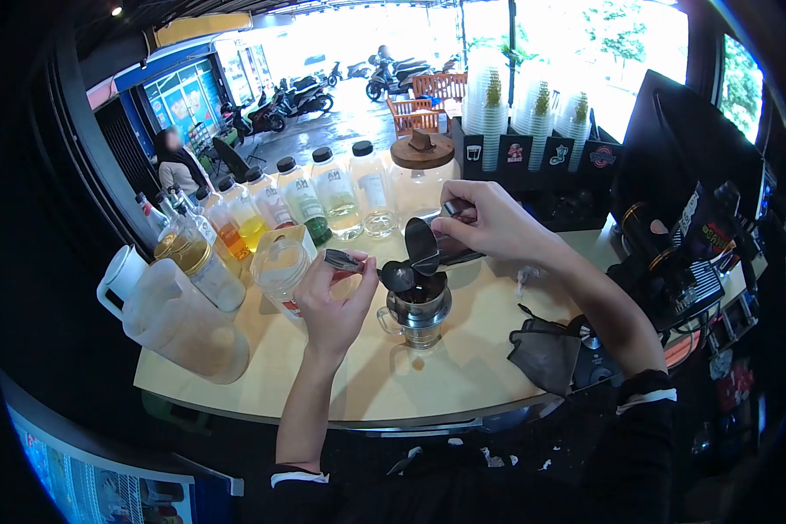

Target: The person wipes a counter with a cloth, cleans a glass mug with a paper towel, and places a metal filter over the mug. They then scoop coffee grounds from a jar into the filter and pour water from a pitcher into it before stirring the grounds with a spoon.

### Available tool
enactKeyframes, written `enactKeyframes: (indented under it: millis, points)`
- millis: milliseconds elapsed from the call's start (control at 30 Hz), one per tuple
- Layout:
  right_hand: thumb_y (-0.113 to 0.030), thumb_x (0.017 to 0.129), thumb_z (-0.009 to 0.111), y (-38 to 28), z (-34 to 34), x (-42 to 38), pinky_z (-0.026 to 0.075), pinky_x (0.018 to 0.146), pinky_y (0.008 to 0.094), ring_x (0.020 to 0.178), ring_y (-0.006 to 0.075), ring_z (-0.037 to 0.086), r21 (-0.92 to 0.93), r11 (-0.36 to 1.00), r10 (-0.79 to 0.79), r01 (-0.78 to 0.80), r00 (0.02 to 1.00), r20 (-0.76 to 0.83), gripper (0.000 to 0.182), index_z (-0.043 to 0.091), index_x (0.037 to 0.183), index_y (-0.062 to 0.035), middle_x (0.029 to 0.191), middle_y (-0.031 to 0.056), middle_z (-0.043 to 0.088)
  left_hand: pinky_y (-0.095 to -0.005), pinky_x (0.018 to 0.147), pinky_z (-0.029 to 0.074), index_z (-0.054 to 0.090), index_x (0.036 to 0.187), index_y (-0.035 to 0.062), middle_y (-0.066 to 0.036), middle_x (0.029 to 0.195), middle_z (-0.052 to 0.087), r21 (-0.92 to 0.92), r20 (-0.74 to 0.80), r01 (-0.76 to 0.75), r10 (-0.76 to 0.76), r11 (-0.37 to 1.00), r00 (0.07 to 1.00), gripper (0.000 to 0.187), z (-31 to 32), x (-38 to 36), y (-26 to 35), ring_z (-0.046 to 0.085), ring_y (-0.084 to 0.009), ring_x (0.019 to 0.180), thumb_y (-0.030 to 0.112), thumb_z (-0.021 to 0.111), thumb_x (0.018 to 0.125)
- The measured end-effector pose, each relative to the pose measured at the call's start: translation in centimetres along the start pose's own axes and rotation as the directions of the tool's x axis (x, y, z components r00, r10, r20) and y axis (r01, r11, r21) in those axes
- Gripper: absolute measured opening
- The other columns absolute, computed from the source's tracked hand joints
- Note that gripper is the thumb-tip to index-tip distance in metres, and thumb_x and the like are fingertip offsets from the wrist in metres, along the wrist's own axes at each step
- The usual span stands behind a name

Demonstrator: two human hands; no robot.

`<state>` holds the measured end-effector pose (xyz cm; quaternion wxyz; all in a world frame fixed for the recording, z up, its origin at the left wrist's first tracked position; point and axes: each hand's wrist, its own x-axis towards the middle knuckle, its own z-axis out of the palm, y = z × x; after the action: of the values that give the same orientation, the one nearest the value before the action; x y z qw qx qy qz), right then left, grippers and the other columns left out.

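My left hand (pixel 336 301) is closed on the handle of a black spoon (pixel 398 276), whose rounded bowl hangs over a metal drip filter (pixel 419 307). The filter sits on top of a clear glass mug (pixel 422 335) with its handle to the left, and dark contents show at the filter's mouth. From the right, my right hand (pixel 493 223) grips a black scoop (pixel 422 247) with a broad oval end. That end is tilted just above the spoon bowl and overlaps it in this view. Part of the scoop is hidden behind my fingers.
Left of the mug stand an open clear jar (pixel 281 269) and a big plastic pitcher (pixel 183 323). Several bottles (pixel 336 196) and a wooden-lidded jar (pixel 424 175) line the back. A dark pouch (pixel 546 354) lies at right; stacked cups (pixel 486 113) stand behind.
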<state>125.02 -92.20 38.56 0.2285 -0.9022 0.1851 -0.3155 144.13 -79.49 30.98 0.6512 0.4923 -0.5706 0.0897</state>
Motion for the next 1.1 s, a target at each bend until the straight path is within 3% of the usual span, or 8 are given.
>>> enactKeyframes:
  millis: [333,400,867,1100]
  points:
    - [-0.015,0.080,0.068,-0.4,-0.3,-0.4,0.039,0.050,0.0326,0.052,0.0146,0.045,0.010,1.000,0.018,-0.018,1.000,0.007,0.024,0.053,0.081,0.0041,0.054,0.0094,0.047,-0.0251,0.064,0.054,0.065,0.082,0.0013,-0.007,0.077,0.065,0.056,0.007,-0.040,0.039,0.998,0.999,0.010,-0.1,0.2,0.4,0.067,-0.0154,0.068,0.002,0.072,0.075]
    - [-0.018,0.083,0.069,-0.4,-0.2,-0.5,0.029,0.048,0.0284,0.055,0.0086,0.032,0.010,1.000,0.018,-0.018,1.000,0.004,0.032,0.046,0.074,0.0014,0.059,0.0012,0.033,-0.0252,0.064,0.054,0.065,0.082,0.0012,-0.007,0.077,0.065,0.056,0.013,-0.038,0.038,0.998,0.999,0.010,-0.1,0.2,0.4,0.067,-0.0155,0.068,0.002,0.072,0.075]
    - [-0.016,0.084,0.067,-0.3,-0.5,-1.0,0.030,0.048,0.0265,0.055,0.0071,0.032,0.014,1.000,0.004,-0.004,1.000,0.002,0.029,0.045,0.076,0.0014,0.057,0.0012,0.033,-0.0260,0.062,0.054,0.064,0.081,0.0007,-0.008,0.076,0.064,0.097,0.029,-0.103,0.101,0.990,0.995,0.011,-0.1,0.4,1.0,0.066,-0.0165,0.066,0.002,0.072,0.075]
    - [-0.015,0.085,0.067,-0.6,-0.7,-1.2,0.028,0.047,0.0251,0.056,0.0051,0.031,0.044,0.999,0.027,-0.027,1.000,-0.006,0.029,0.045,0.074,0.0008,0.059,-0.0020,0.033,-0.0248,0.061,0.050,0.064,0.081,0.0031,-0.006,0.074,0.064,0.157,0.012,-0.213,0.214,0.964,0.977,0.011,-0.7,0.7,1.5,0.065,-0.0151,0.066,0.002,0.072,0.075]
